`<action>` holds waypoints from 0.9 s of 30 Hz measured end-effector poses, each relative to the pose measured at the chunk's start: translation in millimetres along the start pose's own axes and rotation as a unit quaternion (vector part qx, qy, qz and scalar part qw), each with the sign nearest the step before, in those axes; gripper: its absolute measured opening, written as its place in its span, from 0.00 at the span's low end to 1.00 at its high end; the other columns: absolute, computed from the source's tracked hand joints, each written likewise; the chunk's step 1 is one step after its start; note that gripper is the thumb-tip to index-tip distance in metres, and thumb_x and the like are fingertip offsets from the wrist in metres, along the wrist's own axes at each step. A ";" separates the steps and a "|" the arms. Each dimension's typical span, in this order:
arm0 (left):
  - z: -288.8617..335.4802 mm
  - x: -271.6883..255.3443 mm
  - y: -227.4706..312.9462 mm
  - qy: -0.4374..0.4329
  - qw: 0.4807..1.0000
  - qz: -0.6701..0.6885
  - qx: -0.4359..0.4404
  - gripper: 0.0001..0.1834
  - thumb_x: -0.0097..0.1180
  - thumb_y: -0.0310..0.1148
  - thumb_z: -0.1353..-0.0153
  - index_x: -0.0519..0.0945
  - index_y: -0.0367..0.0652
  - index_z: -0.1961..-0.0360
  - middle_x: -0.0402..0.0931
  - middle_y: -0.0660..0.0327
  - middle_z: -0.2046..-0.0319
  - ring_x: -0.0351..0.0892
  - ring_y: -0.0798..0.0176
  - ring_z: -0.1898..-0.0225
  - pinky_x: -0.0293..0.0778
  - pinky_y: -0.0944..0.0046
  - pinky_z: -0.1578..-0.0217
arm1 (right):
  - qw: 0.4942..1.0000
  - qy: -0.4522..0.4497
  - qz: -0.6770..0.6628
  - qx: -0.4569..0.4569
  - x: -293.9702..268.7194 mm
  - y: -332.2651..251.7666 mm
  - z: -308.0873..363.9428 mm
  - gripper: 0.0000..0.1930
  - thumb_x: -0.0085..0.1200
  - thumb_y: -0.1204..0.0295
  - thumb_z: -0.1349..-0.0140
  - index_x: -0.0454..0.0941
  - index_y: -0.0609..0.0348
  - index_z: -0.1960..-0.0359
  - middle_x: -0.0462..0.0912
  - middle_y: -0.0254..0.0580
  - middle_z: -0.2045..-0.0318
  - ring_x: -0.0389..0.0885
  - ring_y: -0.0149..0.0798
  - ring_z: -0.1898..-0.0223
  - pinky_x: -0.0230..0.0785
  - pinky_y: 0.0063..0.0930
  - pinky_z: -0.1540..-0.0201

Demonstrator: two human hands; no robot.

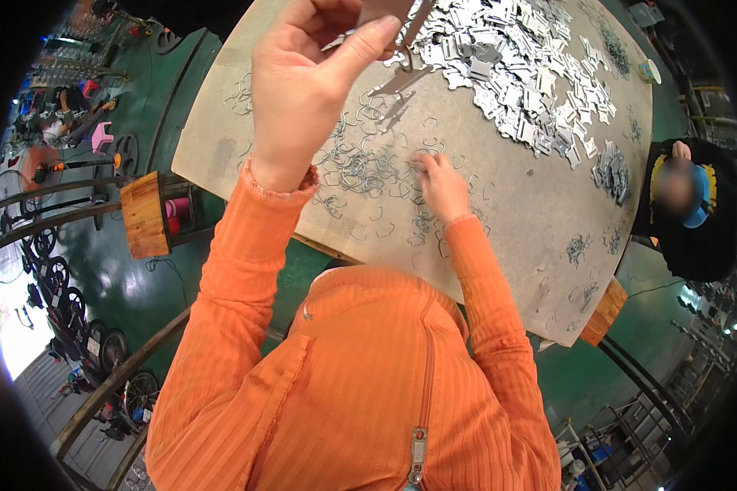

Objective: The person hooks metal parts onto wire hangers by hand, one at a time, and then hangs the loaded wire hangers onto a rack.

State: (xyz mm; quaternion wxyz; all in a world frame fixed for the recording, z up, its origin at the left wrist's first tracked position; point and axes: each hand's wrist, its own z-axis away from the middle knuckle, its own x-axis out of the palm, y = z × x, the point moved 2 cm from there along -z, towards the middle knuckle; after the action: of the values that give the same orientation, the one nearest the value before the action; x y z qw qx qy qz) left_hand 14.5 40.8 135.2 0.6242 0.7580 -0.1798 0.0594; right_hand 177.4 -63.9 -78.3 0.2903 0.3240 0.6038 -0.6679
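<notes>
My left hand (299, 90) is raised over the table at the upper middle, thumb and fingers closed on a flat metal plate (379, 10). From it hangs a curved wire hook (406, 57), with more thin plates (401, 82) dangling edge-on below. Lower down, my right hand (445, 186) rests at the tabletop with fingertips pinched together; whatever is between them is too small to make out. Next to those fingertips lies a loose scatter of open C-shaped wire hooks (360, 168).
A big heap of notched silvery plates (499, 69) covers the table's (508, 213) far right part. Smaller hook piles (610, 173) lie along the right side, where another person (696, 204) sits. A pale cup (649, 72) stands near the far right edge. A wooden stool (145, 214) is left.
</notes>
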 end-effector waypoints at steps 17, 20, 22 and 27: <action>-0.3 -24.1 13.6 -0.019 0.992 -0.078 0.093 0.10 0.56 0.22 0.44 0.71 0.34 0.61 0.76 0.58 0.67 0.77 0.68 0.67 0.76 0.68 0.64 | 0.965 -0.110 0.144 -0.190 24.8 -10.2 -49.7 0.05 0.53 0.72 0.47 0.73 0.54 0.69 0.73 0.42 0.69 0.76 0.47 0.67 0.69 0.39 0.66; -0.4 -20.6 11.2 -0.022 0.996 -0.046 0.077 0.10 0.59 0.21 0.47 0.72 0.35 0.64 0.75 0.62 0.68 0.74 0.73 0.66 0.75 0.74 0.66 | 0.962 -0.082 0.160 -0.204 13.1 -0.1 -48.5 0.06 0.53 0.71 0.47 0.71 0.57 0.69 0.76 0.44 0.68 0.77 0.47 0.67 0.69 0.37 0.66; 2.4 -23.9 7.7 -0.022 0.997 -0.053 0.055 0.10 0.59 0.22 0.47 0.72 0.34 0.64 0.75 0.62 0.69 0.74 0.74 0.66 0.75 0.74 0.66 | 0.990 -0.137 0.007 -0.028 -12.0 -14.6 -43.0 0.06 0.53 0.72 0.45 0.73 0.60 0.67 0.78 0.42 0.70 0.78 0.41 0.67 0.69 0.32 0.66; 6.6 -21.2 -2.5 0.000 0.996 -0.078 0.031 0.10 0.61 0.27 0.48 0.74 0.37 0.66 0.74 0.66 0.70 0.72 0.76 0.67 0.70 0.77 0.67 | 0.932 -0.033 -0.362 0.002 -101.7 -83.2 -33.0 0.08 0.51 0.77 0.41 0.75 0.63 0.60 0.78 0.32 0.74 0.75 0.24 0.73 0.65 0.17 0.72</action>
State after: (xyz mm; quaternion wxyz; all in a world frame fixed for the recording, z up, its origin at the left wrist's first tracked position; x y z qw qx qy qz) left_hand -5.2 39.0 124.8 0.6035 0.7885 -0.1179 0.0161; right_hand 178.6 -22.9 50.9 0.0484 0.0616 0.6690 -0.7391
